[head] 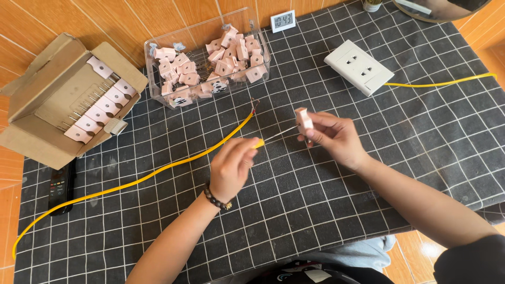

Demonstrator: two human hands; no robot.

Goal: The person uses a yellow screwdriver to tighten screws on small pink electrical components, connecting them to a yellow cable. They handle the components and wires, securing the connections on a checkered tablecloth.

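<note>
While the pink plug [303, 119] is pinched steady in right-hand fingers [315, 126], a yellow-handled screwdriver [269, 138] is gripped by left hand [231, 167], tip aimed at it.

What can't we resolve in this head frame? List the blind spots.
- Screwdriver: handle hidden inside the left hand; only a yellow end and the thin shaft show.
- Pink plug: the face toward the screwdriver tip is too small to read; right hand fingers cover its lower part.
- Yellow cable: bare end strands too small to count.
- Round object at top edge: cut off.
</note>
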